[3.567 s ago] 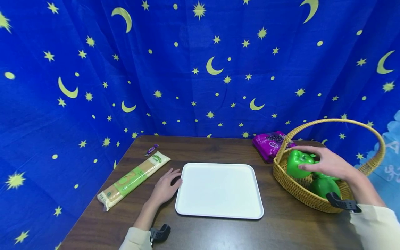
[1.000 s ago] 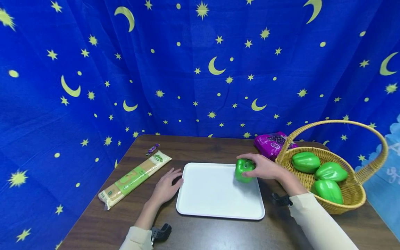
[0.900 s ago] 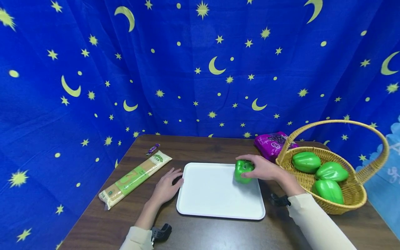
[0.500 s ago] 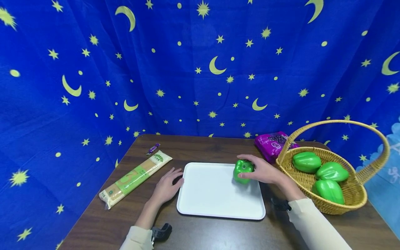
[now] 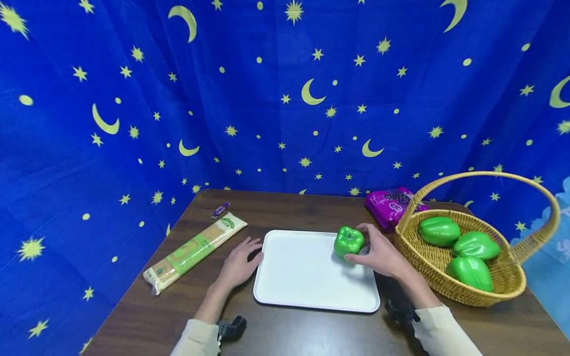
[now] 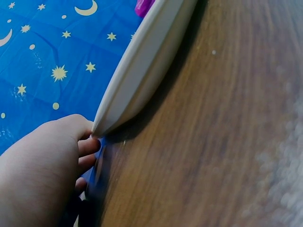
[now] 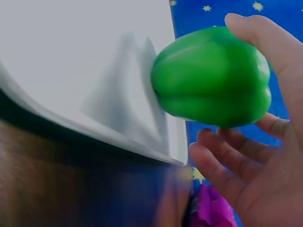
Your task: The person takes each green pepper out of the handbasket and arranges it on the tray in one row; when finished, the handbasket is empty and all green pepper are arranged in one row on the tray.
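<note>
A green bell pepper (image 5: pixel 349 241) stands upright on the white tray (image 5: pixel 311 277), near its far right corner. My right hand (image 5: pixel 378 249) is spread beside the pepper. In the right wrist view, the thumb lies close to the pepper (image 7: pixel 213 78) and the other fingers (image 7: pixel 222 156) are parted from it; whether the thumb touches is unclear. At the tray's left edge rests my left hand (image 5: pixel 240 264), its fingers loosely bent. The left wrist view has this hand (image 6: pixel 47 165) touching the corner of the tray rim (image 6: pixel 137 71).
Three more green peppers (image 5: pixel 472 272) lie in a wicker basket (image 5: pixel 427 267) with a tall handle, right of the tray. Behind it is a purple packet (image 5: pixel 387 205). A long noodle pack (image 5: pixel 196 252) and a small purple wrapped sweet (image 5: pixel 220 210) lie on the left.
My right hand took the bell pepper from the basket to the tray, set it down, and now has loosened and drawn slightly right. The left hand stays at the tray edge.
</note>
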### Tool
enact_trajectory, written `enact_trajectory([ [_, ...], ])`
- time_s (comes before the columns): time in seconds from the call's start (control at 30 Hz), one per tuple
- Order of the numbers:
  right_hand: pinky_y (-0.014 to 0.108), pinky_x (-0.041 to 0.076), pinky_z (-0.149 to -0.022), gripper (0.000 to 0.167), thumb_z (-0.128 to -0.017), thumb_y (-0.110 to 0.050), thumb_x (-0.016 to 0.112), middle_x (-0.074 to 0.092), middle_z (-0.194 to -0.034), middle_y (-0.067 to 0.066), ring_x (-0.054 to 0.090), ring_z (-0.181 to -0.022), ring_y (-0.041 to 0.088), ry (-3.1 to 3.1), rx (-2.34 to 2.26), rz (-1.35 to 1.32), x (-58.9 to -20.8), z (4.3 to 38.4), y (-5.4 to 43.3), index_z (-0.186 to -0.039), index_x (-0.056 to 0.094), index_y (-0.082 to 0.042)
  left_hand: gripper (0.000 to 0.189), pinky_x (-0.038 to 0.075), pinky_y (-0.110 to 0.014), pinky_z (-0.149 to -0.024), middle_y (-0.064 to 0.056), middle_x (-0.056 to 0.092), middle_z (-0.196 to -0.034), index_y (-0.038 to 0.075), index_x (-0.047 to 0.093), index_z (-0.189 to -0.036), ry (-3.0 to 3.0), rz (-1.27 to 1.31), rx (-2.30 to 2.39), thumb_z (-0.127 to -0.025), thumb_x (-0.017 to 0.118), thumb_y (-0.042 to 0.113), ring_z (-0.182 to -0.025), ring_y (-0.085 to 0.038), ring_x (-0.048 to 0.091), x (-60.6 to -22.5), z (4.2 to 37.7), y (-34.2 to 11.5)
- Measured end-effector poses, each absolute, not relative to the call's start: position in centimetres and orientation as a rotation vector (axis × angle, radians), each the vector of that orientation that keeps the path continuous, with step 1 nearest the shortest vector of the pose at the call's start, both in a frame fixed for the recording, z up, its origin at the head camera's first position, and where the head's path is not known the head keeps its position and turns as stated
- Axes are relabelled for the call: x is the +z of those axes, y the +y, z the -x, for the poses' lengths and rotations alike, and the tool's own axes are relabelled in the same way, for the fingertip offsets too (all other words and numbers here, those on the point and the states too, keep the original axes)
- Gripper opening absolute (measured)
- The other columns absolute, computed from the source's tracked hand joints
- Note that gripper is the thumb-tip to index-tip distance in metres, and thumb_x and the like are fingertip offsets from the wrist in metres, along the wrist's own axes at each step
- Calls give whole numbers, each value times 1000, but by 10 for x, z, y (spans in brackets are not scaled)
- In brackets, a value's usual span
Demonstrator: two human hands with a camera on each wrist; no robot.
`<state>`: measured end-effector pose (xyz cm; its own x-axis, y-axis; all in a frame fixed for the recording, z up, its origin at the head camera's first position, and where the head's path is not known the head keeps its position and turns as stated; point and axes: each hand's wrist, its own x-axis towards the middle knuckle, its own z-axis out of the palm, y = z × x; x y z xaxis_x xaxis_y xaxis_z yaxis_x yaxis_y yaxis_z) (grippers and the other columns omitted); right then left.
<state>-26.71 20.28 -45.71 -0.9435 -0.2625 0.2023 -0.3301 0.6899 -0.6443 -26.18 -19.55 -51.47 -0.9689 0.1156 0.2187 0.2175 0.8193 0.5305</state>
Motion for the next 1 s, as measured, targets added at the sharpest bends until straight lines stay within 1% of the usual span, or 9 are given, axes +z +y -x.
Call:
enact_trajectory([
  [0.1,39,49,-79,91,-65,-53,84,56,-110,13,56,-94,25,-2810,1106,-469,-462,264,202,-129,41,-4,37,30,-50,-109,3,53,-139,17,66,-124,-2832,266,-849,-96,56,39,-137,-23,34,-516,262,-195],
  [0.23,38,48,-76,87,-68,-49,83,55,-111,14,56,-93,26,-2805,1133,-455,-466,263,202,-129,39,-4,37,30,-51,-109,3,53,-139,17,66,-124,-2824,267,-865,-96,56,39,-137,-23,34,-515,261,-195],
  [0.53,35,50,-73,82,-72,-43,83,57,-112,13,58,-90,22,-2779,1153,-521,-467,265,198,-132,39,-6,37,30,-51,-109,4,52,-139,18,66,-125,-2832,246,-862,-96,55,40,-137,-22,34,-514,261,-195],
  [0.8,32,52,-71,82,-73,-38,83,56,-120,12,59,-93,22,-2778,1201,-568,-466,272,188,-135,40,-7,38,30,-51,-109,4,52,-139,18,66,-125,-2839,239,-858,-96,55,40,-137,-22,34,-514,262,-195],
  [1.0,29,53,-70,80,-73,-36,83,58,-119,11,60,-93,24,-2764,1231,-617,-463,277,175,-136,42,-8,39,29,-51,-109,4,51,-139,18,65,-125,-2848,232,-859,-96,55,41,-137,-21,33,-514,262,-195],
])
